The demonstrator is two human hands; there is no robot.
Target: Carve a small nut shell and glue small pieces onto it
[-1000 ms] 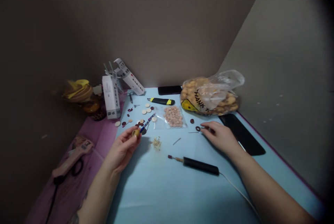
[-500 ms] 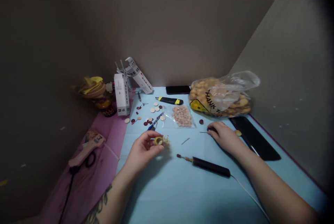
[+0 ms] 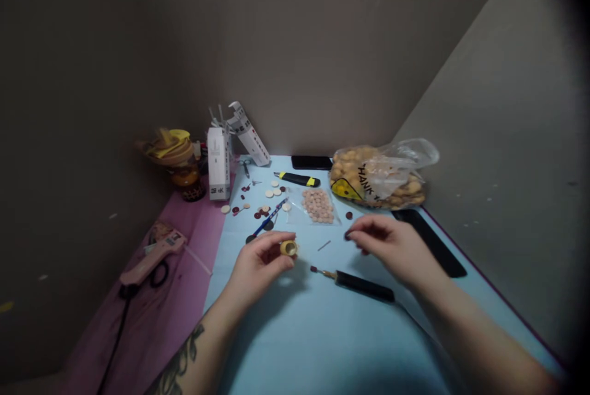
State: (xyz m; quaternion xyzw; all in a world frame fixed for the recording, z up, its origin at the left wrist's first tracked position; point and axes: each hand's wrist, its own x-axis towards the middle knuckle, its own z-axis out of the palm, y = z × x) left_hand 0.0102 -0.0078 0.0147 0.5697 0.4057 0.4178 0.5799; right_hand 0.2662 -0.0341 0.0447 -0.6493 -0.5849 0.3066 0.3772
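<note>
My left hand (image 3: 260, 260) is closed around a small yellowish hollow piece (image 3: 289, 249), its round opening facing me; thumb and fingers pinch its sides. My right hand (image 3: 387, 244) hovers over the right of the blue cover, thumb and index finger pinched on a small dark piece (image 3: 347, 236), too small to name surely. Between and below the hands lies a black pen-shaped rotary tool (image 3: 364, 286) with a dark red tip (image 3: 314, 269) pointing left. A thin metal bit (image 3: 324, 246) rests on the cover between both hands.
Beyond lie a bag of small beige beads (image 3: 318, 206), a utility knife (image 3: 297, 179), a blue pen (image 3: 271, 217), scattered discs (image 3: 270, 193) and a phone (image 3: 311, 163). A filled plastic bag (image 3: 378, 177) stands back right, white boxes (image 3: 218, 164) back left, a pink glue gun (image 3: 154, 257) left.
My right hand has lifted off the cover and moved left, with the small dark piece. My left hand has shifted slightly right; pale shreds beside its hollow piece no longer show.
</note>
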